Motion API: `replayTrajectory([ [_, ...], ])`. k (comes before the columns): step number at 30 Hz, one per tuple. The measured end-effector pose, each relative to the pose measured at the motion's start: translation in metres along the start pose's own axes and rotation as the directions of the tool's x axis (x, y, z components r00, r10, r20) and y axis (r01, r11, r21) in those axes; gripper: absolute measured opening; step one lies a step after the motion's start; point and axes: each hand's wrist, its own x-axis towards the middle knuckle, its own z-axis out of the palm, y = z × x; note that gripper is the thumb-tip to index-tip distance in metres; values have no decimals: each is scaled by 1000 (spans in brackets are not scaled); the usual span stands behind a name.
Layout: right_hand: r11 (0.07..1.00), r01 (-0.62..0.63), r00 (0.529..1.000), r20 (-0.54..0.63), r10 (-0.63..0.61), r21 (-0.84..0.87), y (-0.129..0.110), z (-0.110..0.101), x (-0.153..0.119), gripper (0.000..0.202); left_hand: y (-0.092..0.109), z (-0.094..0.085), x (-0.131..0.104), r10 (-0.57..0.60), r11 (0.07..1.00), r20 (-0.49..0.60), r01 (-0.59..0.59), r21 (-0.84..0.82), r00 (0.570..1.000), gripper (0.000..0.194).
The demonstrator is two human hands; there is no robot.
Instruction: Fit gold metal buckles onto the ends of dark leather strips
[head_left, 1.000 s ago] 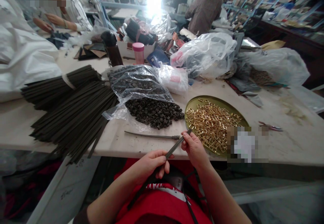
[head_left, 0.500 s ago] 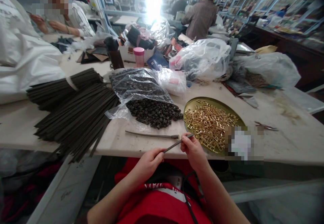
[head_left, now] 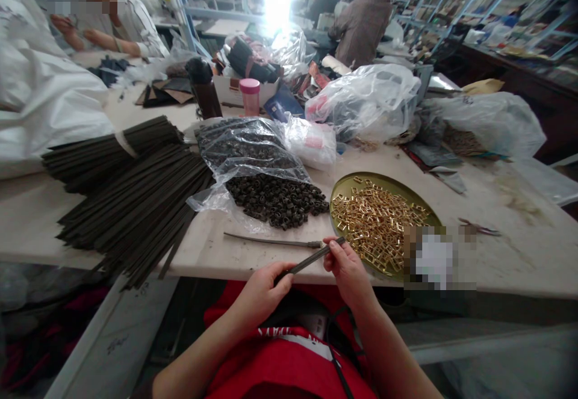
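A dark strip (head_left: 311, 260) is stretched between my two hands, just over the table's front edge. My left hand (head_left: 267, 287) is closed on its lower left end, and my right hand (head_left: 345, 265) pinches it near the upper right end. Just behind, another thin strip (head_left: 271, 241) lies on the table, a small fitting at its right end beside my right fingers. Small black loops (head_left: 282, 203) spill from a clear plastic bag (head_left: 253, 146). To the right, a round golden tray (head_left: 345, 185) holds a heap of gold metal buckles (head_left: 383, 218).
Bundles of dark strips (head_left: 135, 200) cover the table's left part. Pliers (head_left: 478, 227) lie at the right. Farther back are a dark bottle (head_left: 208, 92), a pink-lidded jar (head_left: 250, 98) and plastic bags (head_left: 370, 101). Two people (head_left: 365, 23) are beyond the table.
The strip between my hands has turned and now shows a wider face with lengthwise lines. Both hands keep hold of it, nearly in place. The view has shifted slightly.
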Motion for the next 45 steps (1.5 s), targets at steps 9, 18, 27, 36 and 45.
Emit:
replayTrajectory([
  [9,959,91,975,-220,-31,269,-23,-26,18,27,-3,-22,-2,-22,993,103,10,114,994,29],
  [18,978,152,980,-154,-129,143,-24,-57,3,30,-16,-55,-3,-212,851,-405,-36,-525,889,22],
  [27,846,86,859,469,204,-526,19,-15,-41,28,4,-33,8,-93,854,-429,-149,-498,899,34],
  [36,967,178,951,284,-121,-184,-43,31,-14,36,18,-17,-8,31,972,36,-22,-232,999,25],
  [45,893,-418,875,336,348,165,-16,39,-14,31,4,-4,1,-63,865,148,128,-485,987,19],
])
